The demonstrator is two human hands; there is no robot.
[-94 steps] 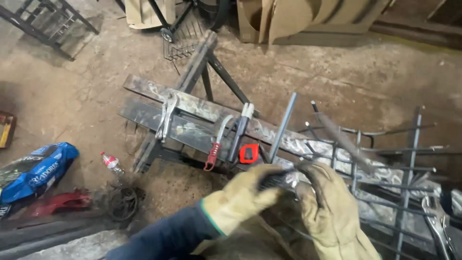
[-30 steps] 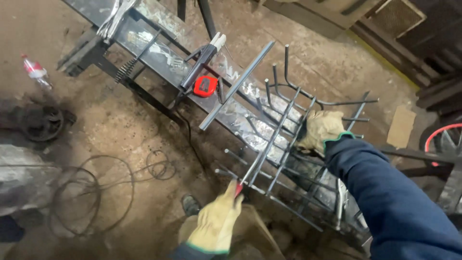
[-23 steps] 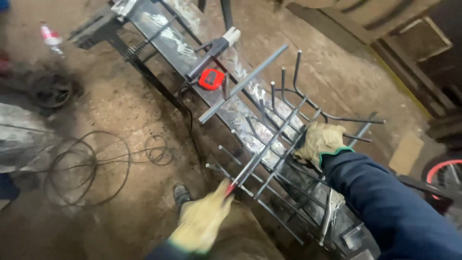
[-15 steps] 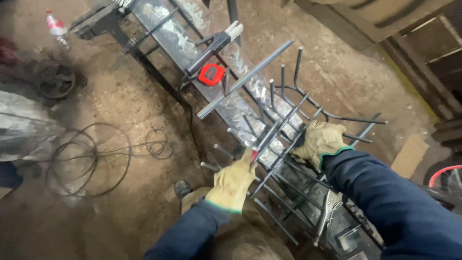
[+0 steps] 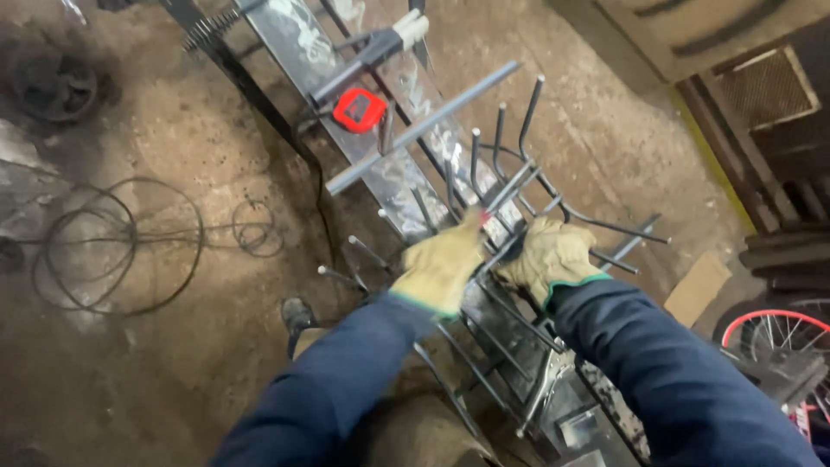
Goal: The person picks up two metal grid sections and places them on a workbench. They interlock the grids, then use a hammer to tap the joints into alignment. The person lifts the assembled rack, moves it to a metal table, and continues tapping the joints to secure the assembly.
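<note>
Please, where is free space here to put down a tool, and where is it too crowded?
Bare dirt floor lies free between the wire coils and the bench's dark leg. More bare floor lies beyond the bar ends. It is crowded where the left hand and right hand grip the rebar grid, and around the red tape measure.

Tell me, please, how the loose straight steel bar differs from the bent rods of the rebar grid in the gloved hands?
The straight steel bar lies loose and untouched across the beam; the bent rods are joined in a grid that the left hand and right hand grip. The bar looks thicker, and the rods curve upward at their ends. Both are dark bare steel.
</note>
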